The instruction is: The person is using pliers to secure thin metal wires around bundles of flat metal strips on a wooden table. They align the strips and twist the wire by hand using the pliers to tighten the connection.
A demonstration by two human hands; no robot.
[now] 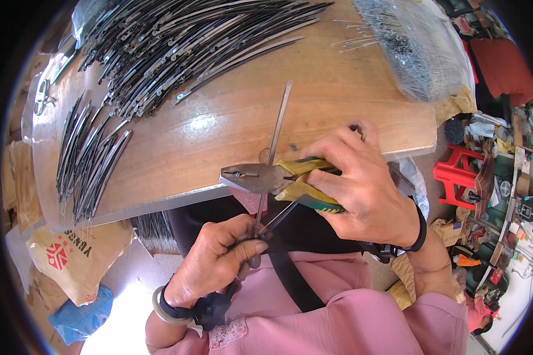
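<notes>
My left hand [222,251] is closed, pinching a long thin metal strip [281,115] at its lower end. The strip stands up at a slant over the table's near edge. A second thin strip [279,218] leaves the same fingers and slants up toward the right. My right hand [361,189] grips combination pliers [257,177] by their yellow and green handles. The pliers' jaws point left and cross in front of the long strip, hiding part of it. Whether the pliers touch the strip cannot be made out.
A large heap of dark thin strips [177,50] covers the table's [231,112] far left, with a smaller bunch [92,157] nearer. Clear plastic [417,53] wraps thin wires at the far right. Scissors [43,97] lie at the left edge. A red stool [458,174] stands right.
</notes>
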